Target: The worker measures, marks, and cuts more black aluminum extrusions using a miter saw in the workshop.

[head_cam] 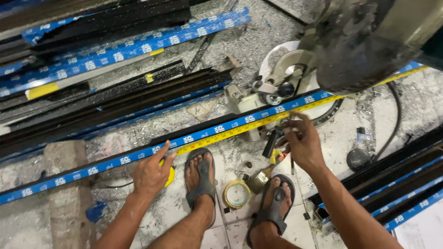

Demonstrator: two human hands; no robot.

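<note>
Head view, looking down at a workshop floor (392, 120) littered with metal shavings. A long dark aluminium profile (138, 154) with blue protective film runs diagonally from lower left to upper right, passing under a mitre saw (323, 60) at the top right. A yellow measuring tape blade (240, 129) lies stretched along the near edge of the profile.

Left hand (151, 173): fingers curled down, closed over the yellow tape case (170, 175), pressing it against the profile's near edge; index finger extended onto the blue film.

Right hand (302, 145): partly closed, fingertips pinched at the tape blade where it meets the profile, close beside the saw base. Whether it holds anything besides the blade cannot be told.

Both sandalled feet stand just below the profile. Between them on the floor lie a roll of tape (237, 194) and a small brass-coloured object (259, 179). Further stacked dark profiles (106, 106) lie above, well apart from the hands; more sit at lower right (397, 189). A concrete block (67, 193) supports the profile at lower left.
</note>
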